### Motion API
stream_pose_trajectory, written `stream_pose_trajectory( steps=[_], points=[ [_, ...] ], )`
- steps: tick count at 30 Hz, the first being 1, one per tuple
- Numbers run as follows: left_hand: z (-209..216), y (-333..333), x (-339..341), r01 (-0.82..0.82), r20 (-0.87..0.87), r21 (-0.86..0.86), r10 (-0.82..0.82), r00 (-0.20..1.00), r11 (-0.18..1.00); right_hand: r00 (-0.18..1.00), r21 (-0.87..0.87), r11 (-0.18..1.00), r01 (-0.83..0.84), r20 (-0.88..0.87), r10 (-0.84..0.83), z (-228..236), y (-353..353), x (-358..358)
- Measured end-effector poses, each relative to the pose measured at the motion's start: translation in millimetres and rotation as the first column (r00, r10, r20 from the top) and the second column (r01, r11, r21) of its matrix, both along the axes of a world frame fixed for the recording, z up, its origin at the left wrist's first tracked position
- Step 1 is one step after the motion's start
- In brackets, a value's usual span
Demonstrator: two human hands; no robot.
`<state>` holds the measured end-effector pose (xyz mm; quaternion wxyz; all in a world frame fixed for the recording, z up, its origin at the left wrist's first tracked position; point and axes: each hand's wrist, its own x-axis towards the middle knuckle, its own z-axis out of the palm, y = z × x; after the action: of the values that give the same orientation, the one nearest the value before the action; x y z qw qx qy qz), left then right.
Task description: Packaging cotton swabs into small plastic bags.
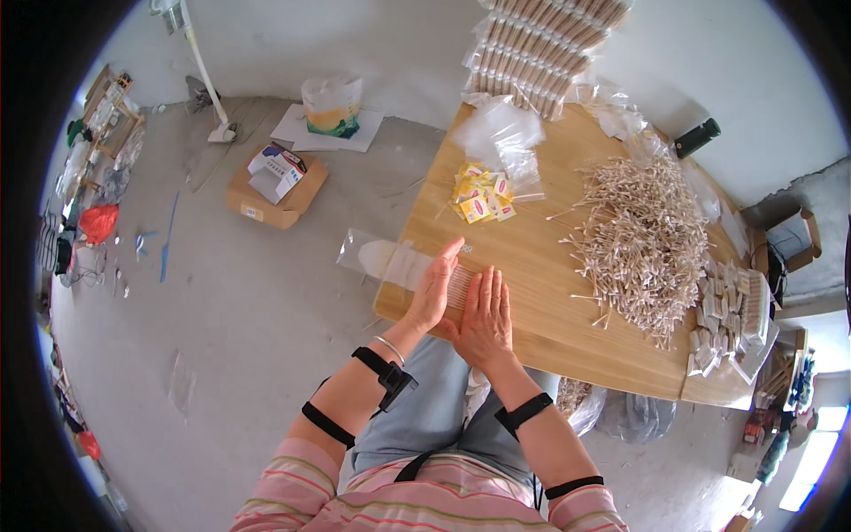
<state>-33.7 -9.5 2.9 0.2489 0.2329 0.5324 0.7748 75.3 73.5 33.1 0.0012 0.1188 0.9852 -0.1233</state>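
My left hand [435, 290] and my right hand [486, 317] lie side by side at the near left corner of a wooden table [550, 293], palms facing each other, fingers straight. Between them sits a small bundle of cotton swabs [459, 285], squeezed from both sides. A clear plastic bag [381, 257] lies flat just left of my left hand, hanging over the table's edge. Small yellow paper labels [482, 192] lie further back on the table.
A big loose heap of cotton swabs [638, 239] covers the table's right half, with packed bundles [731, 310] at the right edge. Empty clear bags [501, 133] and stacked packs [541, 44] sit at the back. A cardboard box [275, 186] stands on the concrete floor.
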Motion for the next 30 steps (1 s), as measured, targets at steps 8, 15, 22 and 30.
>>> stream_pose_trajectory(
  steps=[8, 15, 22, 30],
  points=[
    [9.6, -21.4, 3.3, -0.088, -0.095, -0.203, 0.070, 0.993, 0.975, 0.999, 0.012, 1.000, 0.013, -0.046, -0.013, 2.8, 1.4, 2.4],
    [29.8, -80.4, 41.7, -0.247, -0.721, -0.570, -0.333, 0.608, 0.784, 1.000, 0.022, 1.000, 0.015, -0.004, -0.015, 1.2, 0.5, -0.1],
    [34.0, -72.0, 49.0, -0.355, -0.730, -0.667, -0.480, 0.486, 0.655, 1.000, 0.020, 1.000, 0.012, -0.003, -0.012, -1.3, 0.1, 1.4],
    [30.4, -66.2, 50.6, -0.368, -0.724, -0.677, -0.484, 0.491, 0.638, 1.000, 0.043, 0.999, 0.023, -0.020, -0.023, -8.7, 2.3, 1.4]
  ],
)
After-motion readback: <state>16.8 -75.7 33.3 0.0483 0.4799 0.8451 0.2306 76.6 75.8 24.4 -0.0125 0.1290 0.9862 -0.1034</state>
